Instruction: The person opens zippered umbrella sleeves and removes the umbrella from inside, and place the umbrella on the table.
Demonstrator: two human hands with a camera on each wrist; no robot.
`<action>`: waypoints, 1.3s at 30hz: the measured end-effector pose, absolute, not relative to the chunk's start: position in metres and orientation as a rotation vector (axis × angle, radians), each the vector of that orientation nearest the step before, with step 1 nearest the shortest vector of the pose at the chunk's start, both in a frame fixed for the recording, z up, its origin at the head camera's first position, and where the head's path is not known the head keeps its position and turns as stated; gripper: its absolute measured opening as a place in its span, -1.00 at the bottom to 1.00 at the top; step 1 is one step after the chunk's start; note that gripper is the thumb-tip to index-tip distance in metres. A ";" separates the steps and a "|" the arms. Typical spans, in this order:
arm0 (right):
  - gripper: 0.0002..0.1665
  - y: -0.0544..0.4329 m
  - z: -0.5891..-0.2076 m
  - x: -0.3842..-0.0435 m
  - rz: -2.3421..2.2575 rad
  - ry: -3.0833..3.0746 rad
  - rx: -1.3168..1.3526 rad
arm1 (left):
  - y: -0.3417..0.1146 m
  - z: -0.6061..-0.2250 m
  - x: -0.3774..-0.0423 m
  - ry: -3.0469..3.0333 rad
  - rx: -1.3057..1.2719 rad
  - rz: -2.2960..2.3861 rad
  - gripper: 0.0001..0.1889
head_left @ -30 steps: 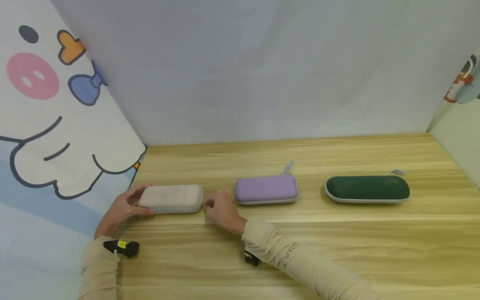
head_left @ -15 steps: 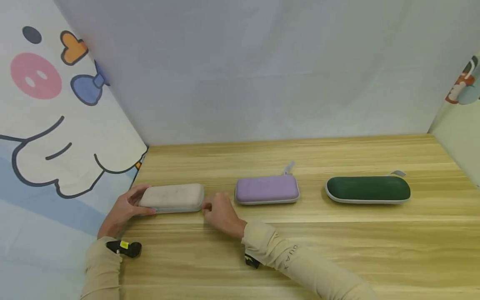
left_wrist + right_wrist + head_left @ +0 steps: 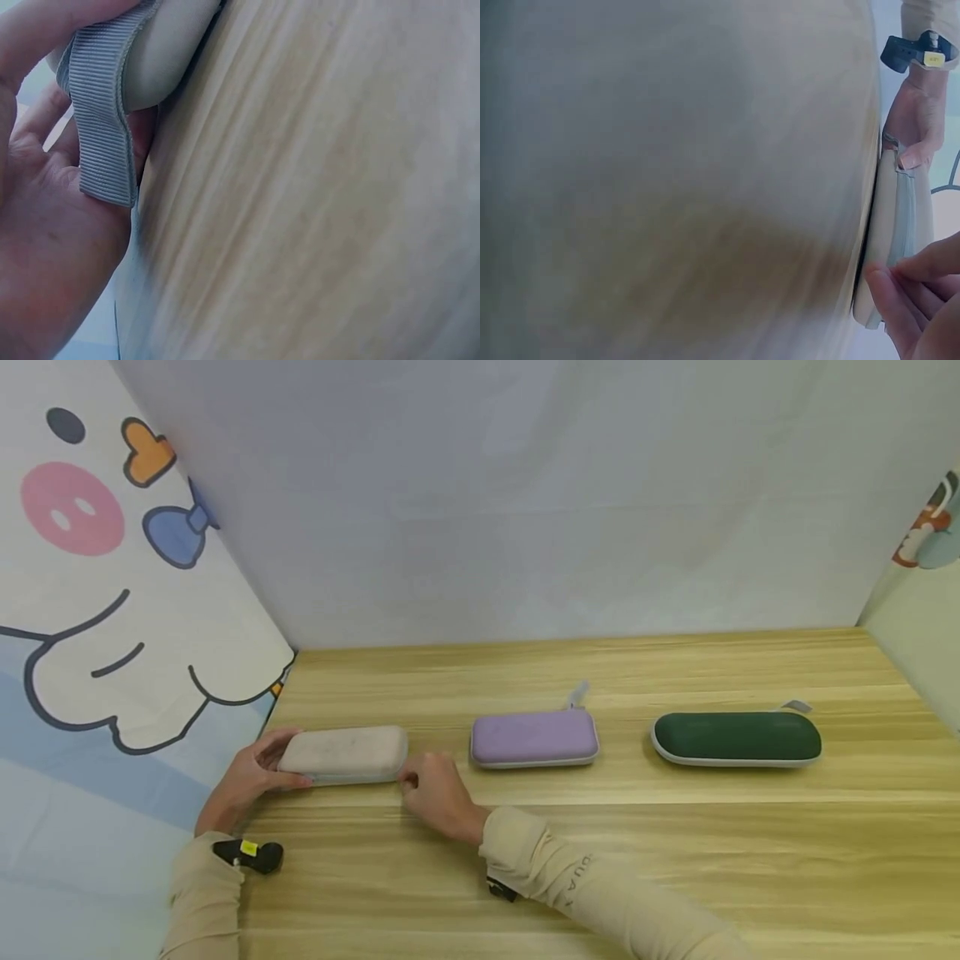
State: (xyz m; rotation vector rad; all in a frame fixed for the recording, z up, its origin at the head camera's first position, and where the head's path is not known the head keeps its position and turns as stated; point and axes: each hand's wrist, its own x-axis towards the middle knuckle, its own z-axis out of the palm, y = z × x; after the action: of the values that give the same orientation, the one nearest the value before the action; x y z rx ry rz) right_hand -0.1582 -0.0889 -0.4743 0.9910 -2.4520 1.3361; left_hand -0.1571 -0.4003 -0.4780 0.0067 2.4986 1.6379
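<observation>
A beige zip case (image 3: 345, 752), shaped like a pencil or glasses case, lies at the left of the table. My left hand (image 3: 246, 777) grips its left end, thumb along the front side and the other fingers behind. A grey ribbon loop (image 3: 105, 112) hangs from that end against my palm in the left wrist view. My right hand (image 3: 437, 796) is at the case's right front corner. In the right wrist view its thumb and forefinger pinch at the pale zipper band (image 3: 905, 217); the zipper pull is hidden between the fingertips. The case looks closed.
A purple zip case (image 3: 534, 739) lies right of my right hand, its grey tab pointing backward. Farther right is a dark green case (image 3: 737, 737) with rounded ends. The wooden table (image 3: 600, 835) meets a pale cloth backdrop (image 3: 510, 510) behind and a cartoon-printed cloth (image 3: 150, 693) at left.
My right hand has slid slightly left and toward me, from the case's right end round to its front corner. The left hand keeps its grip, and the other cases have not moved.
</observation>
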 end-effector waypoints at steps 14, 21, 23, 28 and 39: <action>-0.69 -0.094 -0.471 -0.153 1.264 -2.430 1.015 | -0.399 -0.475 -0.157 2.471 -0.007 1.646 -0.09; -0.69 -0.098 -0.467 -0.153 1.326 -2.469 1.019 | -0.398 -0.474 -0.156 2.479 -0.022 1.633 -0.09; -0.68 -0.099 -0.467 -0.153 1.351 -2.471 1.019 | -0.398 -0.475 -0.157 2.486 -0.015 1.623 -0.09; -0.69 -0.103 -0.468 -0.154 1.383 -2.479 1.025 | -0.399 -0.475 -0.157 2.502 -0.008 1.575 -0.08; -0.66 -0.114 -0.467 -0.155 1.412 -2.531 1.025 | -0.402 -0.474 -0.159 2.496 -0.020 1.558 -0.08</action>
State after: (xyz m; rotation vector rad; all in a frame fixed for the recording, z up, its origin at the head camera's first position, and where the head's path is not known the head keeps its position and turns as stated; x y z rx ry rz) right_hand -0.1552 -0.1139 -0.4666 1.0255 -2.5308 1.4123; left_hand -0.1590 -0.4016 -0.4737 -0.0198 2.4957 1.5583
